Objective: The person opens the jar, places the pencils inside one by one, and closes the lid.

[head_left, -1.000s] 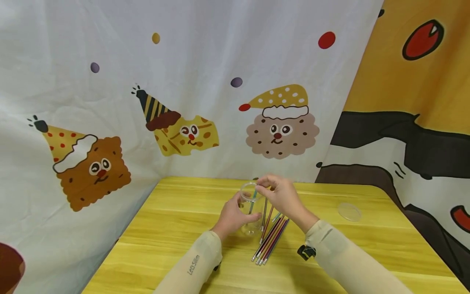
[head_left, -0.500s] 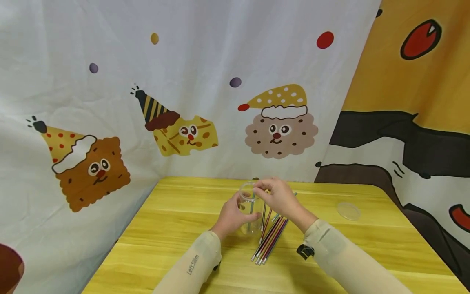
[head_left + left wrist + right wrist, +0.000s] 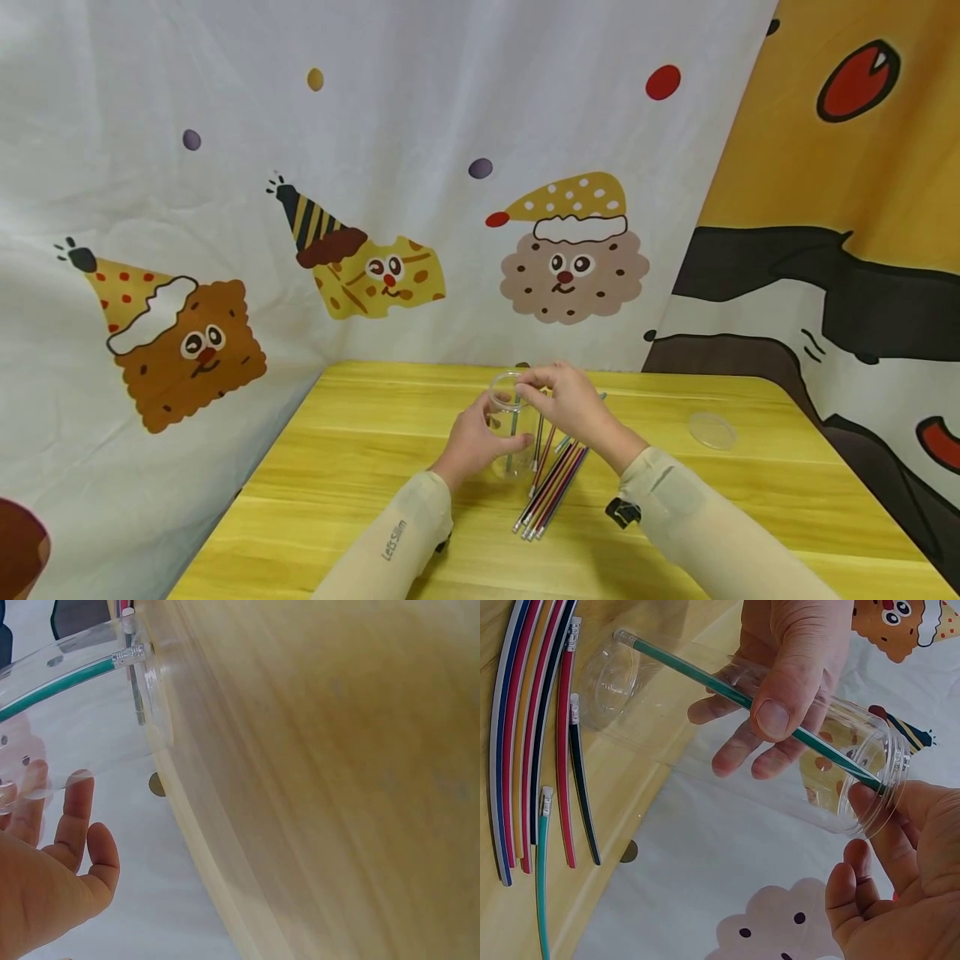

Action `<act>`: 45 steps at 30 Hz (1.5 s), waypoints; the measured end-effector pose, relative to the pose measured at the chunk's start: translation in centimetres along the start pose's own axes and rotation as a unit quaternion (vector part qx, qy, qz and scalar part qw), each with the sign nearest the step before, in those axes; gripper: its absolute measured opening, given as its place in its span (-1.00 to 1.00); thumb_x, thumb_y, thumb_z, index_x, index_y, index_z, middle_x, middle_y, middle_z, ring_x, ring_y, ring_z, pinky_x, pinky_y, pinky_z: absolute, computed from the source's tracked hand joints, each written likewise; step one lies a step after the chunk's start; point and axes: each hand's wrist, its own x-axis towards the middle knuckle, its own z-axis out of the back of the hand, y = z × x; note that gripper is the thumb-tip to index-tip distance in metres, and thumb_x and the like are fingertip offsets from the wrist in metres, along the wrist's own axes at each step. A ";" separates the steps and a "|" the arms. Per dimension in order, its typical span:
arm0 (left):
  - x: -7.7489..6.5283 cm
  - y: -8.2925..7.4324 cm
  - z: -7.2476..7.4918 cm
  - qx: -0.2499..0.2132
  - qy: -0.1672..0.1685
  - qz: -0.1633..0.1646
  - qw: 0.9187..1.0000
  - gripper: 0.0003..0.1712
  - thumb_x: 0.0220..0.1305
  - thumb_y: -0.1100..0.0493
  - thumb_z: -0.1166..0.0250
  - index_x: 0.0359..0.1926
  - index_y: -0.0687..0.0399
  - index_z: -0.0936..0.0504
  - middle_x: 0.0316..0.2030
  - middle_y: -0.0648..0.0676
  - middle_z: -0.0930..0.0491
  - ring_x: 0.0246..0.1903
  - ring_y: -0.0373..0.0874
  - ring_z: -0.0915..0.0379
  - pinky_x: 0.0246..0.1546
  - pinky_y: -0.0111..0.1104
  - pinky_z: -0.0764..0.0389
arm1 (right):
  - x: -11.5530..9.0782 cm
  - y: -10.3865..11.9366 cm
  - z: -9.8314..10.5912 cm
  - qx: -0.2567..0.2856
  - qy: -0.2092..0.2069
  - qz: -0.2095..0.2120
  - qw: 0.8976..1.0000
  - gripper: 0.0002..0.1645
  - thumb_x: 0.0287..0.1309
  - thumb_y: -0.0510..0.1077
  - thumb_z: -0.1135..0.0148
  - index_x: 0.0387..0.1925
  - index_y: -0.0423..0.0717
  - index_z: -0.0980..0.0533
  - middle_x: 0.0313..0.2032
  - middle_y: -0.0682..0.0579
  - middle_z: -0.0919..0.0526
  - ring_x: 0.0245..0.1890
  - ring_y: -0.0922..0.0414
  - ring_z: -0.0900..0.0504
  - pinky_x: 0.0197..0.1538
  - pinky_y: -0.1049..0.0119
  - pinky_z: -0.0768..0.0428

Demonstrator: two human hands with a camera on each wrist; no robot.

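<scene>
My left hand [image 3: 483, 442] grips a clear plastic jar [image 3: 512, 468] upright on the table, thumb across its near side. Inside slants a green pencil [image 3: 694, 673], its eraser end down at the jar's bottom. The fingertips of my right hand [image 3: 573, 406] pinch the pencil's upper end at the jar's open mouth. In the left wrist view, the green pencil [image 3: 64, 686] shows through the wall, and some fingers of the left hand [image 3: 56, 859] lie beside it. Right of the jar lies a loose bunch of striped pencils [image 3: 551, 492], eraser ends toward me.
A round clear lid [image 3: 712, 431] lies flat at the right of the wooden table [image 3: 330, 483]. Apart from the bunch, a red pencil [image 3: 565, 750], a dark pencil [image 3: 581, 780] and a teal pencil [image 3: 543, 870] lie nearby. A printed cloth [image 3: 420, 125] hangs behind the table.
The green pencil has sunk deeper into the jar, its eraser end now at the bottom. My right hand has shifted slightly down with it; the left hand keeps its grip.
</scene>
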 end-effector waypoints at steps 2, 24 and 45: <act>0.0 0.0 0.0 0.000 0.000 0.000 1.000 -0.24 0.15 -0.19 -0.65 0.30 -0.24 -0.51 0.26 -0.02 -0.60 0.17 0.16 -0.55 0.09 -0.03 -0.66 | 0.0 0.0 0.0 0.000 0.000 0.001 1.000 -0.83 0.47 -0.03 -0.37 -0.05 0.08 -0.80 -0.10 0.12 -0.86 -0.06 0.08 -0.67 -0.02 0.03 -0.70; 0.1 0.2 0.1 -0.002 0.002 0.000 1.000 -0.17 0.16 -0.18 -0.64 0.35 -0.07 -0.50 0.25 0.02 -0.61 0.18 0.20 -0.54 0.08 -0.03 -0.66 | 0.1 0.1 0.0 -0.003 -0.007 -0.013 1.000 -0.77 0.43 0.03 -0.41 0.02 0.11 -0.79 -0.01 0.08 -0.85 -0.09 0.12 -0.70 -0.06 0.13 -0.69; 0.0 0.2 0.1 -0.026 0.006 0.010 1.000 -0.11 0.11 -0.21 -0.67 0.39 -0.15 -0.50 0.28 0.10 -0.59 0.18 0.23 -0.53 0.02 -0.05 -0.67 | -0.9 -5.9 0.4 0.082 -0.036 -0.143 0.986 -0.43 0.53 0.11 -0.29 0.37 -0.10 -0.52 0.23 -0.19 -0.71 -0.05 -0.05 -0.72 -0.14 0.16 -0.72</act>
